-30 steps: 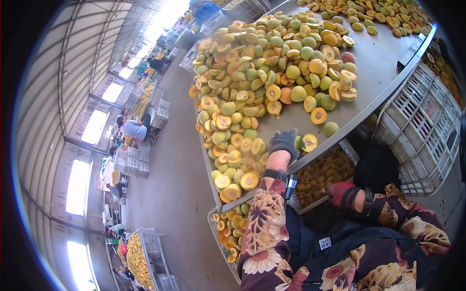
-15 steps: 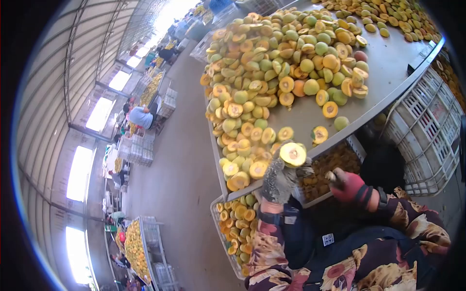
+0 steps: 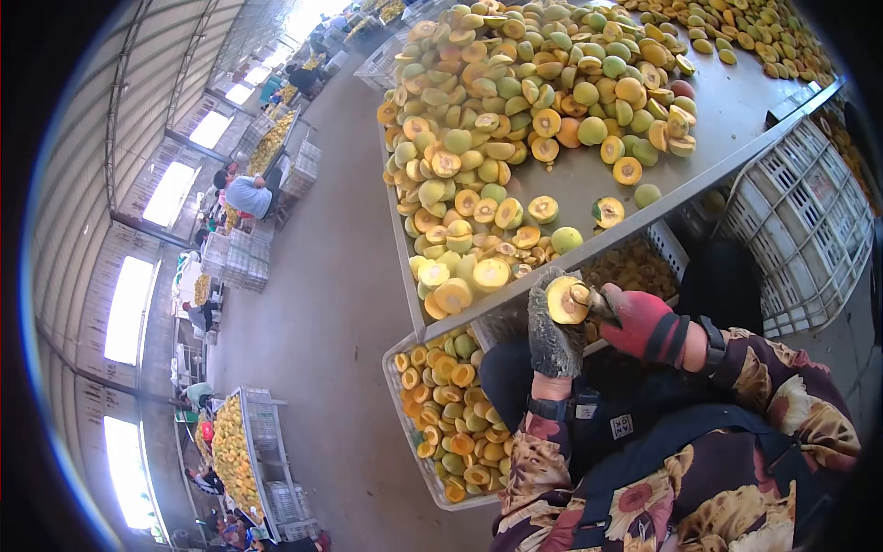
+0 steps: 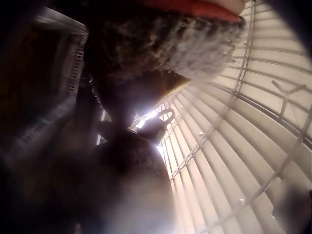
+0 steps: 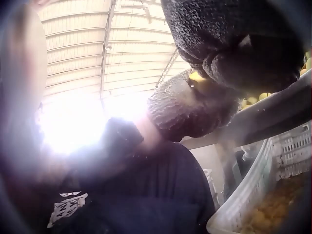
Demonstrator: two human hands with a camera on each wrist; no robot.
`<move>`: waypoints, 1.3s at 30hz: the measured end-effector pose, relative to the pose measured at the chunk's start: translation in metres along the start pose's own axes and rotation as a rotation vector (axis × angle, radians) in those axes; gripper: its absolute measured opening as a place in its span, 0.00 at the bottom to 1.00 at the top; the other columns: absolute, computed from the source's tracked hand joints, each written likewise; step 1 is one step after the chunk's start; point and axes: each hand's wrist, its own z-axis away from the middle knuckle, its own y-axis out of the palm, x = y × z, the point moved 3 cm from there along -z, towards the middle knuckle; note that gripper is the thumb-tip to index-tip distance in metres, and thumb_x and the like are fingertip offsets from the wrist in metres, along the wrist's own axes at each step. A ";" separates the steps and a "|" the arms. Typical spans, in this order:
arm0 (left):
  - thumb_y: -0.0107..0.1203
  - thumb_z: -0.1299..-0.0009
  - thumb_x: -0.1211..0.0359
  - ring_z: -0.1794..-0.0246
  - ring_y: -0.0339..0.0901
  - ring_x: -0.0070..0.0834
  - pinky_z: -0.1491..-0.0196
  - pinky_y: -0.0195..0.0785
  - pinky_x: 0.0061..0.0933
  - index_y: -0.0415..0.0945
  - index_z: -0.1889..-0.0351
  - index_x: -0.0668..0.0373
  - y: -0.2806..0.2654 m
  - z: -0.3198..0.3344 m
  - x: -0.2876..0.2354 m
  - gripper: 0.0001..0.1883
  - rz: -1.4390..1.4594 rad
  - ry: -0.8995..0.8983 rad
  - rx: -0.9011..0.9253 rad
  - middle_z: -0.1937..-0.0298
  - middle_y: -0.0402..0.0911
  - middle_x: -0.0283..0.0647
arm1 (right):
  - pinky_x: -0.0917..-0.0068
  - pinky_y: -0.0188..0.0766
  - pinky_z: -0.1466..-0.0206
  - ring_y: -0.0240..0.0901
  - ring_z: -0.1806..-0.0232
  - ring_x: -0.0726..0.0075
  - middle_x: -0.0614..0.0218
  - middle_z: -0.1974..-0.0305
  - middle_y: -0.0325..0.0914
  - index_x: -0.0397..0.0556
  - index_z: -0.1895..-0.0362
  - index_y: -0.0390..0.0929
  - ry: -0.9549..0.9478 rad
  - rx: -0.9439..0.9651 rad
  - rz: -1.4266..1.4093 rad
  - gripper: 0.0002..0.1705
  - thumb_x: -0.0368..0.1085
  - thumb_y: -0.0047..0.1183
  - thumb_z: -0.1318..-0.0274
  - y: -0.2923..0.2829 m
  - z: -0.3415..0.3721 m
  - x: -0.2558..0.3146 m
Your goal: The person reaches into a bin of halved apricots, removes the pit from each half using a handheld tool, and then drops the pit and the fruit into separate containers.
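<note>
My left hand (image 3: 554,339), in a grey glove, holds a yellow peach half (image 3: 565,300) cut side up, just in front of the table edge. The brown stone shows in its flesh. My right hand (image 3: 648,327), in a red and dark glove, grips a small tool whose tip meets the stone; the tool's kind is mostly hidden by the fingers. In the right wrist view, the grey left glove (image 5: 180,107) lies close under the dark right glove (image 5: 234,44), with a bit of yellow fruit between. The left wrist view shows the fuzzy grey glove (image 4: 170,48), dark and blurred.
A metal table (image 3: 589,207) with a raised rim bears a heap of peach halves (image 3: 515,92). Below its edge sits a crate of brown pieces (image 3: 635,267). A crate of hollowed halves (image 3: 451,414) stands at left. A white crate (image 3: 800,230) leans at right.
My left hand has come back from the table with a peach half and turned it up before me. My right hand has moved left and brought the tool to its stone.
</note>
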 end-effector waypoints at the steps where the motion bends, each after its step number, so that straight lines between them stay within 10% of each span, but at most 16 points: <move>1: 0.41 0.27 0.56 0.48 0.72 0.36 0.43 0.66 0.34 0.65 0.43 0.61 -0.002 0.005 0.000 0.22 -0.007 -0.002 0.005 0.48 0.74 0.46 | 0.52 0.69 0.65 0.73 0.67 0.39 0.47 0.73 0.74 0.44 0.61 0.63 0.003 0.006 0.002 0.18 0.41 0.51 0.51 0.002 -0.001 0.001; 18: 0.46 0.30 0.63 0.50 0.73 0.33 0.45 0.66 0.32 0.67 0.45 0.61 -0.004 0.028 0.056 0.18 -0.163 0.045 -0.017 0.50 0.74 0.44 | 0.54 0.70 0.67 0.73 0.69 0.38 0.45 0.75 0.74 0.43 0.60 0.62 0.021 0.087 -0.128 0.18 0.39 0.52 0.50 0.034 0.001 -0.004; 24: 0.48 0.32 0.66 0.51 0.73 0.33 0.46 0.67 0.31 0.67 0.46 0.61 -0.005 0.029 0.063 0.17 -0.218 0.046 -0.008 0.50 0.74 0.44 | 0.61 0.73 0.69 0.77 0.71 0.50 0.50 0.73 0.76 0.41 0.59 0.65 0.314 0.306 -0.454 0.18 0.40 0.50 0.50 0.027 0.004 0.005; 33: 0.49 0.31 0.67 0.47 0.70 0.34 0.43 0.64 0.32 0.67 0.44 0.60 -0.018 0.008 0.081 0.18 -0.261 -0.115 0.086 0.45 0.72 0.42 | 0.68 0.72 0.74 0.75 0.77 0.66 0.59 0.73 0.76 0.42 0.56 0.66 0.044 0.032 -0.317 0.18 0.38 0.50 0.50 0.055 0.004 -0.015; 36: 0.49 0.31 0.67 0.50 0.72 0.35 0.46 0.66 0.32 0.67 0.46 0.61 -0.010 0.012 0.064 0.17 -0.077 -0.125 0.038 0.47 0.73 0.44 | 0.70 0.70 0.77 0.72 0.80 0.68 0.64 0.74 0.75 0.43 0.55 0.66 0.407 0.381 -0.682 0.18 0.37 0.49 0.50 0.031 0.009 0.009; 39: 0.49 0.31 0.67 0.48 0.71 0.35 0.44 0.65 0.32 0.67 0.45 0.60 -0.019 0.045 0.076 0.17 -0.388 -0.069 0.105 0.46 0.72 0.44 | 0.72 0.68 0.81 0.71 0.82 0.67 0.64 0.76 0.74 0.43 0.56 0.66 0.262 0.297 -0.757 0.18 0.36 0.49 0.50 0.052 0.001 -0.005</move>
